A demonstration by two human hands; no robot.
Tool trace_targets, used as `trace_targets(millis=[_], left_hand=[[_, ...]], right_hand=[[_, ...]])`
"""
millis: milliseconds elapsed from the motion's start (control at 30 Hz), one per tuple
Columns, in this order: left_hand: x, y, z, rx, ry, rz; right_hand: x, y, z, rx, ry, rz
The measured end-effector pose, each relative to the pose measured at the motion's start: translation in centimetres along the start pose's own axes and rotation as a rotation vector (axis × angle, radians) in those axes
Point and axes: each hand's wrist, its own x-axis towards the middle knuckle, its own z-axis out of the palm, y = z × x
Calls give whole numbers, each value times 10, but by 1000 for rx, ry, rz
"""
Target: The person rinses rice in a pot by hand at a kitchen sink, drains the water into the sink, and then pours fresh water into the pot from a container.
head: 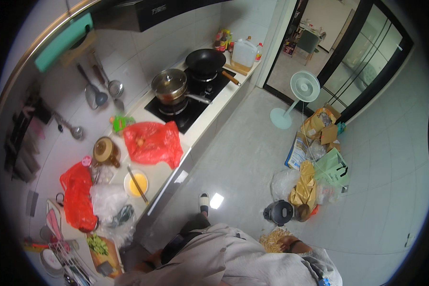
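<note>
My right hand (285, 244), below a black wristband, reaches down beside my body at a tan, rough-textured heap (273, 238) on the floor side. Whether its fingers grip the heap cannot be made out. Low on the left, my left hand (142, 266) is dark and partly hidden by my light shirt, close to a wooden cutting board (115, 252). Chopped green vegetable (97, 244) and a cleaver blade (105, 268) lie on that board. Farther along the counter, chopsticks (138, 184) rest across a white bowl of yellow beaten egg (138, 188).
A lidded pot (169, 87) and a black wok (205, 62) sit on the gas hob. Red plastic bags (153, 143) and a brown clay pot (105, 152) crowd the counter. A standing fan (305, 86), bags and a black cooker-like pot (280, 212) line the floor's right side.
</note>
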Motion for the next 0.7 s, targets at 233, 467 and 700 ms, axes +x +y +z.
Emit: trace_targets(millis=[233, 467, 700], left_hand=[[131, 133, -76, 120, -25, 129], [252, 338, -105, 169, -16, 357], [342, 504, -74, 114, 45, 368]], right_hand=[[-70, -150, -13, -243, 65, -305], [-92, -370, -70, -260, 264, -1031], [-91, -609, -229, 137, 95, -861]])
